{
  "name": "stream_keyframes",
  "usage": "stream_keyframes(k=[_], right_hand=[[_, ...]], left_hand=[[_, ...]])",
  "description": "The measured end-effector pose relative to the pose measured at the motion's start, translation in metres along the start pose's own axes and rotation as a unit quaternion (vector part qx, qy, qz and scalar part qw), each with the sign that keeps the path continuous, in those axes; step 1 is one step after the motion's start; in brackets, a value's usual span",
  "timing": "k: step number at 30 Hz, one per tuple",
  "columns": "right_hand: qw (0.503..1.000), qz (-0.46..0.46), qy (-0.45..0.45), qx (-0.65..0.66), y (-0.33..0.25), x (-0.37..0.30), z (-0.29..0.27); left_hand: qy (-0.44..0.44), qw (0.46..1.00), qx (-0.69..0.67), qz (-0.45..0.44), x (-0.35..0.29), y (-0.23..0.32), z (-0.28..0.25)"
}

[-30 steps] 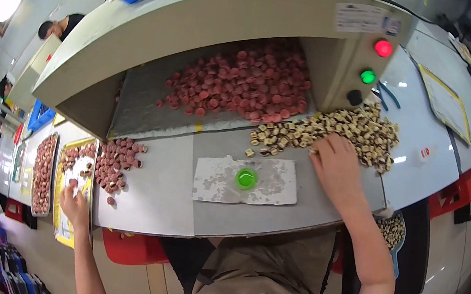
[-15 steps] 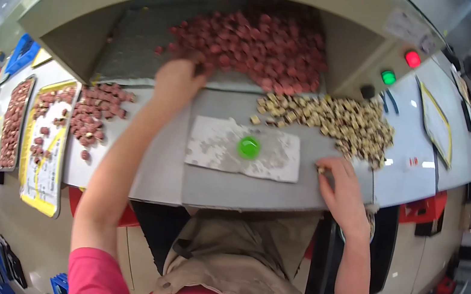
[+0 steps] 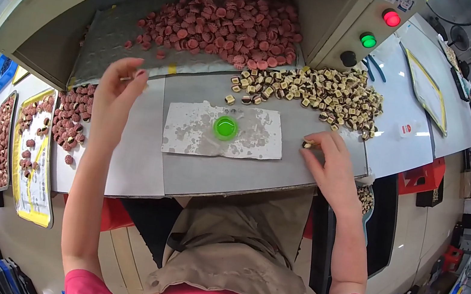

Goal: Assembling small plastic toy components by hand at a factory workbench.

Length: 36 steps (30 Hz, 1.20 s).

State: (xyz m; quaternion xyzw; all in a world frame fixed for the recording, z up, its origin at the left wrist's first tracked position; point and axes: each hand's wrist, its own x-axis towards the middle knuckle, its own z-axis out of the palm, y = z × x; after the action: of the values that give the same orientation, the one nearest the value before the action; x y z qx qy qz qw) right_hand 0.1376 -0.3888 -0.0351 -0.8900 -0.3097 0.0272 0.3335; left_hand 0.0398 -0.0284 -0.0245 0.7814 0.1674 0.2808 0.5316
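My left hand (image 3: 113, 98) is raised over the table's left part, in front of the recess. Its thumb and fingers are closed; a small dark red spot shows at the tips, but what they hold is unclear. Deep in the recess lies a heap of small red ridged cups (image 3: 222, 29). My right hand (image 3: 334, 168) pinches a small cream-and-brown block (image 3: 307, 144) just above the grey tabletop. Beyond it spreads a pile of similar blocks (image 3: 334, 95). Between my hands, a round green dish (image 3: 225, 127) rests on a stained white sheet (image 3: 188, 134).
The beige machine housing (image 3: 43, 9) arches over the recess, with lit red (image 3: 391, 17) and green (image 3: 368, 40) lamps at its right. At left lie assembled red pieces (image 3: 72, 116) and a yellow-edged tray (image 3: 30, 177). Blue-handled pliers (image 3: 375, 69) lie behind the block pile.
My left hand has drawn back from the red cups and lifted toward me, to the left. My right hand keeps its pinch on the block. The whole view has shifted slightly.
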Motion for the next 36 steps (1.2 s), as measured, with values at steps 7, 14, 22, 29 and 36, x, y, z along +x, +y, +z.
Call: stream_keyframes(k=[7,14,22,29,36], right_hand=[[0.994,-0.008,0.018,-0.107,-0.001,0.006,0.01],[0.991,-0.11,-0.031,-0.069,-0.011,0.008,0.002],[0.985,-0.063,-0.069,-0.143,-0.037,0.012,0.01],[0.996,-0.07,-0.048,0.013,-0.084,0.029,0.025],[0.976,-0.209,-0.048,-0.034,-0.105,0.055,0.058]], left_hand=[[-0.104,0.924,-0.293,-0.222,-0.088,0.023,0.018],[-0.089,0.857,-0.414,-0.293,-0.115,0.015,0.034],[-0.114,0.803,-0.51,-0.287,-0.119,0.001,0.02],[-0.126,0.803,-0.516,-0.271,-0.121,-0.004,0.02],[-0.119,0.825,-0.491,-0.252,-0.123,-0.003,0.02]])
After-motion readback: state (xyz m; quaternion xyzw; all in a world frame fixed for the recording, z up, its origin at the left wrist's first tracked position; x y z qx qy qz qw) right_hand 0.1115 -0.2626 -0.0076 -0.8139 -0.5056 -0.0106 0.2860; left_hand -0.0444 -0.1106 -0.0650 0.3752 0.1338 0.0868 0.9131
